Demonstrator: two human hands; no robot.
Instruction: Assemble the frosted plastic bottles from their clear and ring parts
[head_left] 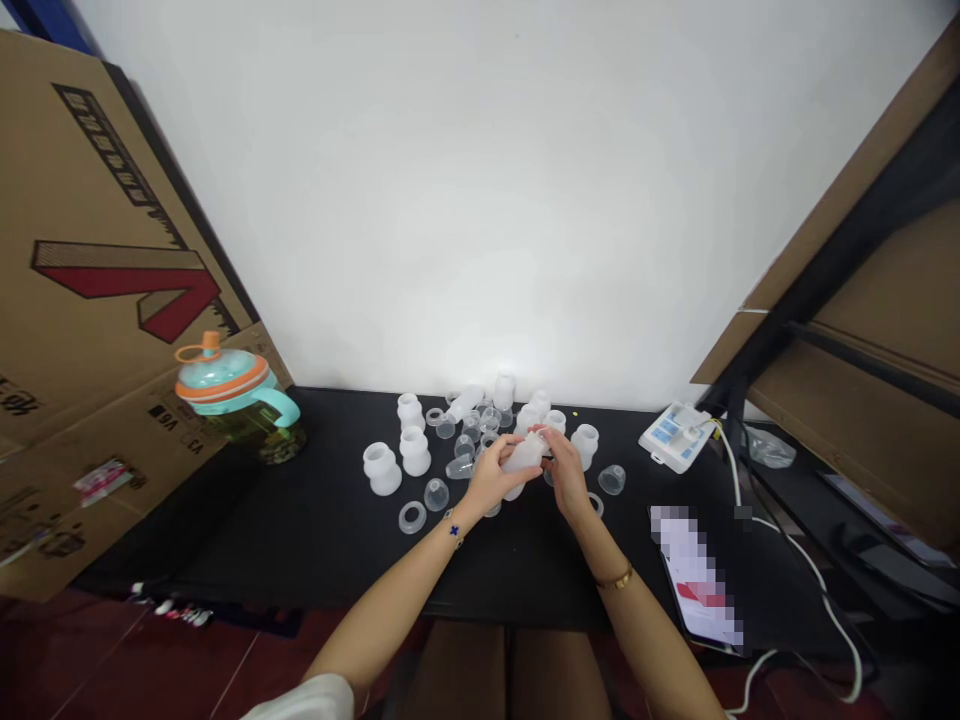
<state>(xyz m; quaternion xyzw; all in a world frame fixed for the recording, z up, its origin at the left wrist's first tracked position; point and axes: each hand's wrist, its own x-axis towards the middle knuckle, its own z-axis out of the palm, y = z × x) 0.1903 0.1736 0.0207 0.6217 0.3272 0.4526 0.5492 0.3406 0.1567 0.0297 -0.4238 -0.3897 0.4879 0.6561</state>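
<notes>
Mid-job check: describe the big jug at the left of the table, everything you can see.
The jug has a see-through lower body, apparently plastic, holding dark greenish liquid with small pieces near the bottom. Above are a pale teal collar and side handle, an orange band, and a translucent teal domed lid topped by an orange cap with a loop. It stands upright, lid on, on the black table, before cardboard boxes; whether it touches them is unclear. No hand touches it.

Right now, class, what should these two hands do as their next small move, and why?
Probably a light press or turn with the right hand at the upper end of the white bottle. The left hand already supports its body, and the right fingertips are at that end, though the detail there is too small to tell.
</notes>
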